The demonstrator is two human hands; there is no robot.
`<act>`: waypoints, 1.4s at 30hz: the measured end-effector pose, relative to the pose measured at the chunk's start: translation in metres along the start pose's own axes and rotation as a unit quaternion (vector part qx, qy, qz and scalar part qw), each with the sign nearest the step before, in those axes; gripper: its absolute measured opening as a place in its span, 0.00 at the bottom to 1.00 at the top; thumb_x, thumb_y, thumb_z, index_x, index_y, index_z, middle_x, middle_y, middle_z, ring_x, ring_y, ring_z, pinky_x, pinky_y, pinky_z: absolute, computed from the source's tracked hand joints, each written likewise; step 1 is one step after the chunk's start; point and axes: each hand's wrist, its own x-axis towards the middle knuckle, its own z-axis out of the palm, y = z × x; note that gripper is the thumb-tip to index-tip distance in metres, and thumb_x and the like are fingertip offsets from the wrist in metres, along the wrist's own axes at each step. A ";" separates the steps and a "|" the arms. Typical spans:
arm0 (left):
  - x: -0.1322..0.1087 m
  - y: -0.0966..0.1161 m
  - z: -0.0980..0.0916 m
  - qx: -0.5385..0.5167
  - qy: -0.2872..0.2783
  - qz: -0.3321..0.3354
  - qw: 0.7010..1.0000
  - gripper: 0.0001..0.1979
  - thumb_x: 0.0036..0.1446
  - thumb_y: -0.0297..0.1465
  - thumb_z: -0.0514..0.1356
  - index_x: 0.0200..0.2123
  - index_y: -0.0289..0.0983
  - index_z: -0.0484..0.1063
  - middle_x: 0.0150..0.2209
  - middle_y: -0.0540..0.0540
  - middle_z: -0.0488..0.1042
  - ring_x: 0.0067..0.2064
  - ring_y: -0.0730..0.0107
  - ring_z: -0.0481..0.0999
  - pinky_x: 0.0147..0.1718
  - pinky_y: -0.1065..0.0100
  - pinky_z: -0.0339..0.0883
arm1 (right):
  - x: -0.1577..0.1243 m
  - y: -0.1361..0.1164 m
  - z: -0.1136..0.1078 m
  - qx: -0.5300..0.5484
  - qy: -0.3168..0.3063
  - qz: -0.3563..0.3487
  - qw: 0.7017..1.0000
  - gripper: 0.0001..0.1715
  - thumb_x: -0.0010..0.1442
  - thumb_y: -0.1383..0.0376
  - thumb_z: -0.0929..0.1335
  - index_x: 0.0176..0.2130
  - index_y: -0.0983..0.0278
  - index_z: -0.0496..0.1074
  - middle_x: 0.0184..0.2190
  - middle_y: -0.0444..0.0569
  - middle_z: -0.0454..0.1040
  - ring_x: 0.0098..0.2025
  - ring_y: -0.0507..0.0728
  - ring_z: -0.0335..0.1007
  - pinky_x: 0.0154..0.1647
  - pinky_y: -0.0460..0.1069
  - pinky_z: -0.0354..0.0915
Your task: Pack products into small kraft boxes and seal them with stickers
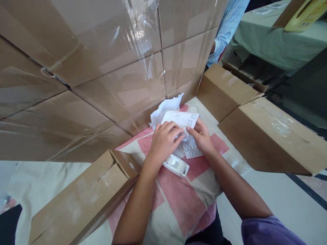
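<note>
My right hand (pixel 201 136) pinches the right edge of a white label sheet (pixel 180 117) printed with small rounded outlines. My left hand (pixel 166 140) is over the sheet's lower left part, thumb and fingertips brought together. Whatever they grip is too small to make out. Below, a second sheet (pixel 192 151) shows rows of outlined labels. A white plastic device (pixel 176 165) with a grey part on top lies on the pink and cream cloth, below my left hand. Behind the sheets stands a crumpled white paper (pixel 166 106).
A wall of taped cardboard boxes (pixel 122 88) rises in front. One long carton (pixel 84 200) lies at the left, and another carton (pixel 276 132) is at the right. A person's blue sleeve (pixel 230 25) shows behind. A yellow container (pixel 305 15) stands on a green-covered table (pixel 276 44).
</note>
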 end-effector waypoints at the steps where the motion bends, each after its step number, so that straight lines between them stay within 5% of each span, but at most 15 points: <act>1: 0.000 -0.001 0.000 0.006 0.008 0.011 1.000 0.03 0.66 0.33 0.63 0.38 0.41 0.76 0.39 0.51 0.77 0.42 0.66 0.72 0.39 0.60 0.57 | 0.000 0.000 0.000 0.009 -0.003 0.005 1.000 0.24 0.59 0.53 0.75 0.52 0.57 0.72 0.46 0.48 0.79 0.47 0.61 0.77 0.47 0.55 0.73; 7: 0.000 -0.003 0.004 0.062 0.041 0.103 0.992 0.11 0.67 0.32 0.61 0.30 0.39 0.73 0.31 0.52 0.76 0.37 0.66 0.68 0.36 0.61 0.54 | 0.002 -0.001 0.002 0.025 -0.039 0.089 0.995 0.27 0.57 0.59 0.76 0.53 0.56 0.67 0.30 0.41 0.77 0.27 0.53 0.71 0.27 0.47 0.65; 14: -0.002 -0.002 0.009 0.110 0.048 0.163 0.979 0.09 0.66 0.25 0.61 0.31 0.37 0.73 0.28 0.50 0.72 0.34 0.65 0.65 0.33 0.61 0.52 | 0.003 0.000 0.007 0.059 0.004 0.067 0.996 0.27 0.55 0.63 0.77 0.51 0.59 0.68 0.38 0.43 0.79 0.37 0.55 0.75 0.36 0.49 0.69; 26: -0.005 -0.001 0.013 0.118 0.014 0.140 0.983 0.10 0.68 0.25 0.57 0.31 0.37 0.71 0.29 0.47 0.71 0.35 0.63 0.64 0.34 0.60 0.54 | 0.003 0.006 0.005 0.098 0.005 0.100 0.990 0.25 0.54 0.63 0.77 0.48 0.59 0.67 0.36 0.43 0.79 0.35 0.56 0.76 0.36 0.50 0.70; 29: -0.007 -0.001 0.011 0.100 -0.020 0.074 0.992 0.06 0.68 0.31 0.59 0.37 0.38 0.72 0.36 0.47 0.75 0.39 0.62 0.70 0.38 0.60 0.57 | 0.006 0.010 0.002 0.046 0.037 0.021 0.998 0.23 0.59 0.60 0.75 0.50 0.57 0.66 0.43 0.46 0.78 0.43 0.58 0.76 0.45 0.52 0.72; 32: -0.010 0.002 0.012 0.035 -0.018 -0.064 0.997 0.12 0.65 0.40 0.63 0.44 0.38 0.73 0.39 0.46 0.77 0.40 0.63 0.73 0.39 0.62 0.60 | 0.005 0.010 0.002 0.017 0.055 -0.044 0.997 0.22 0.63 0.56 0.72 0.53 0.56 0.66 0.48 0.48 0.77 0.49 0.59 0.75 0.51 0.55 0.72; 36: -0.012 0.012 0.018 -0.185 -0.030 -0.227 0.956 0.11 0.62 0.41 0.64 0.36 0.39 0.76 0.30 0.51 0.75 0.31 0.69 0.70 0.33 0.67 0.59 | -0.005 0.007 0.006 -0.016 0.067 -0.083 0.994 0.23 0.65 0.55 0.71 0.55 0.56 0.66 0.51 0.50 0.76 0.51 0.60 0.75 0.54 0.56 0.72; 39: -0.011 0.020 0.023 -0.290 -0.016 -0.272 0.917 0.15 0.62 0.41 0.62 0.28 0.38 0.74 0.25 0.52 0.72 0.28 0.72 0.67 0.30 0.70 0.59 | -0.011 0.007 0.011 -0.031 0.080 -0.101 0.991 0.22 0.64 0.55 0.72 0.55 0.56 0.67 0.51 0.50 0.77 0.50 0.60 0.76 0.53 0.55 0.72; 42: -0.010 0.023 0.024 -0.304 -0.001 -0.284 0.910 0.19 0.63 0.42 0.59 0.23 0.37 0.68 0.22 0.53 0.66 0.26 0.73 0.64 0.28 0.70 0.57 | -0.012 0.007 0.013 -0.043 0.081 -0.099 0.991 0.22 0.64 0.55 0.73 0.54 0.56 0.68 0.50 0.51 0.77 0.50 0.60 0.75 0.54 0.56 0.72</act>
